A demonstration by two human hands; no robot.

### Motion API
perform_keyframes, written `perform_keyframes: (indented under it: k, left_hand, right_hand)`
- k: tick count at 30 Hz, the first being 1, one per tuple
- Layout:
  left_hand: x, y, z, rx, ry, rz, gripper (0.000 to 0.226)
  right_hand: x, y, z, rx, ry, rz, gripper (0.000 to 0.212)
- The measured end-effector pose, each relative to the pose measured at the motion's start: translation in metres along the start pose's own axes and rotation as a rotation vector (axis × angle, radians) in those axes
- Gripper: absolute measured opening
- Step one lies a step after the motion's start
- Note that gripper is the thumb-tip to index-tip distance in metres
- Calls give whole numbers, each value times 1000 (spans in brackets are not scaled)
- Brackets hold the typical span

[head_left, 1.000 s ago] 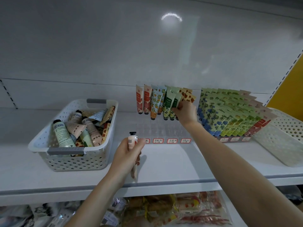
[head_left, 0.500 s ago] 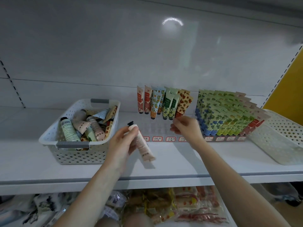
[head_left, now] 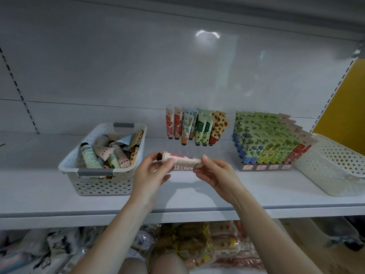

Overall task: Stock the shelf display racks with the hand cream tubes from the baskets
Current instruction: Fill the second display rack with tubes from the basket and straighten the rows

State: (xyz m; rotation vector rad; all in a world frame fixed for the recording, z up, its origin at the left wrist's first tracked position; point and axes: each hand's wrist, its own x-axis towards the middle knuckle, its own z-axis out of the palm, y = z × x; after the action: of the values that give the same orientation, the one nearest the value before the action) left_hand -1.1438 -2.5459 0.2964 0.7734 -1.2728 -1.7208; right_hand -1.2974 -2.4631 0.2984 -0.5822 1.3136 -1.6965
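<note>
Both hands hold one tube between them. The left hand [head_left: 152, 174] pinches the dark-capped end of a pale pink hand cream tube with a red print [head_left: 182, 160], thumb and fingertips closed round it. The right hand [head_left: 218, 175] pinches the flat crimped end, its other fingers loosely curled below. The tube lies nearly level, cap to the left, in the air above the white shelf board [head_left: 197, 196] and in front of the middle rack.

To the left on the same board stands a white perforated plastic basket with grey handle grips [head_left: 68, 165]. A loose heap of hand cream tubes [head_left: 104, 153] fills it, lying at all angles in beige, pale green and pink.

Behind the hands a clear display rack with red-and-white price labels along its front [head_left: 197, 150] carries a short back row of upright tubes [head_left: 195, 127]: two red-printed ones, a blue floral one, green ones and orange strawberry-printed ones, caps down.

Further right, a second rack with labels on its front edge [head_left: 262, 167] is packed with stepped rows of tubes [head_left: 264, 139], blue-flowered at the left, green in the middle, red and pink at the right end. Just beside it sits a cream perforated basket [head_left: 335, 175].

Under the board, a lower shelf holds clear-wrapped packets [head_left: 197, 244], blurred. A yellow panel [head_left: 343, 99] borders the shelving at the right.
</note>
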Motion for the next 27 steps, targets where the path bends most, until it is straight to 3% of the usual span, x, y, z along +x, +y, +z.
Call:
perform_keyframes:
  k: [3, 6, 9, 14, 24, 27]
  left_hand:
    - [-4, -2, -6, 194, -38, 62, 27]
    - [-6, -6, -8, 354, -43, 146, 27]
    - [-8, -8, -5, 383, -50, 190, 26]
    - [-9, -11, 1, 347, -11, 256, 22]
    - [18, -32, -4, 507, -19, 348, 18]
    - [31, -43, -10, 731, -75, 344, 30]
  right_hand:
    - [1, -6, 0, 115, 45, -55, 5]
    - [0, -9, 3, 119, 64, -91, 17]
    - [-1, -11, 7, 161, 80, -105, 21]
    - [-4, -2, 12, 244, 35, -47, 5]
    - [18, -3, 27, -221, 109, -161, 14]
    - [34, -15, 29, -446, 232, -296, 14]
